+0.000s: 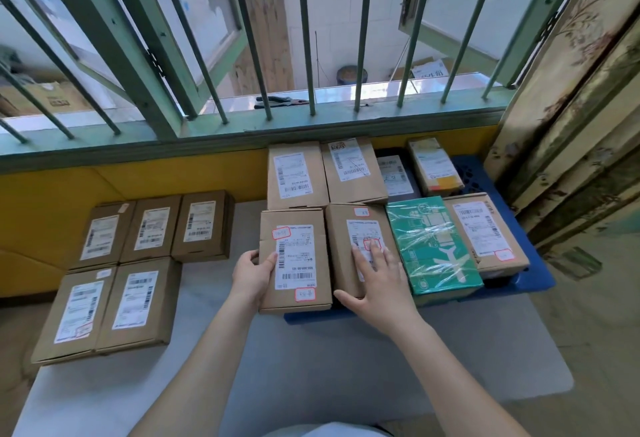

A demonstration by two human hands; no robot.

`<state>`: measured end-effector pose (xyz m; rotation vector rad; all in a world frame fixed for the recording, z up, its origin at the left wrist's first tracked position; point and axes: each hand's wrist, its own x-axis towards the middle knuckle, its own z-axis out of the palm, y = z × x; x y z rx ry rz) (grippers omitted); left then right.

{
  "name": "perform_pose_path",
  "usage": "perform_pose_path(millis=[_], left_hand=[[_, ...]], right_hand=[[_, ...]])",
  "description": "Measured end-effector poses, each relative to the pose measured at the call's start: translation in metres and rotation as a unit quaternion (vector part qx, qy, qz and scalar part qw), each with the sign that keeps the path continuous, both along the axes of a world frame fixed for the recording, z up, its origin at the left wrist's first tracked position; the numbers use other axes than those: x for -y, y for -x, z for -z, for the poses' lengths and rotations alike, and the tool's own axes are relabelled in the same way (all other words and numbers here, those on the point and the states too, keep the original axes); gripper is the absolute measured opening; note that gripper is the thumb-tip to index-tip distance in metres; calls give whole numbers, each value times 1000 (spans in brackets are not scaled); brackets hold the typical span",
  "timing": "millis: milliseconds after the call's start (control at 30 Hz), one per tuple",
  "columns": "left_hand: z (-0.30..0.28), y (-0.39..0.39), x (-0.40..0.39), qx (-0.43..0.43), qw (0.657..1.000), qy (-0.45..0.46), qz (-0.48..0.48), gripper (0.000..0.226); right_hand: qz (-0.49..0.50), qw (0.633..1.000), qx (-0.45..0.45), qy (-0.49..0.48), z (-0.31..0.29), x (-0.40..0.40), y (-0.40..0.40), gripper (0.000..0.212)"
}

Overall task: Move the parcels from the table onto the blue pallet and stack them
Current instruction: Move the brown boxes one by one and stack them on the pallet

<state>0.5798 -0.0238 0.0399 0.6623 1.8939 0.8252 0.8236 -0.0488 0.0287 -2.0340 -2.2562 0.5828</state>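
Note:
Several brown cardboard parcels with white labels lie on the blue pallet (533, 281) at the right, plus a green parcel (433, 246) wrapped in film. My left hand (251, 272) grips the left edge of a brown parcel (294, 260) at the pallet's front left corner. My right hand (377, 284) lies flat, fingers spread, on the neighbouring brown parcel (360, 229). Several more brown parcels (117, 281) sit in two rows on the table at the left.
A barred green window (311, 38) runs along the back above a yellow wall (138, 180). A patterned door or panel (571, 125) stands at the right. The grey table top (311, 367) reaches toward me.

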Motion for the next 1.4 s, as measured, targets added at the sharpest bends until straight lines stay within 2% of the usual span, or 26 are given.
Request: perform_pose_path(millis=[100, 233, 467, 633, 800, 967, 1067, 1200, 1400], left_hand=[[-2, 8, 2, -3, 1000, -2, -7, 52], [1, -6, 3, 10, 1000, -1, 16, 50], [3, -21, -1, -33, 999, 14, 36, 39], [2, -23, -5, -75, 994, 23, 78, 35], [1, -21, -7, -122, 985, 51, 110, 48], [-5, -3, -5, -146, 983, 56, 101, 96], [-5, 13, -1, -147, 982, 53, 108, 106], [2, 18, 6, -140, 979, 65, 136, 98], [6, 22, 13, -137, 974, 52, 173, 91]], right_hand=[[-14, 1000, 21, 8, 2, -5, 4, 102], [-81, 996, 40, 27, 6, -9, -5, 117], [-108, 984, 134, 37, 5, -19, 4, 116], [-113, 983, 137, 55, 4, -21, 3, 117], [-113, 986, 99, 66, -10, -20, 0, 122], [-128, 980, 108, 106, -29, -28, 9, 130], [-121, 971, 145, 149, -34, -35, 10, 132], [-90, 971, 140, 170, -43, -44, 17, 121], [-36, 991, 80, 99, -54, -45, 72, 77]])
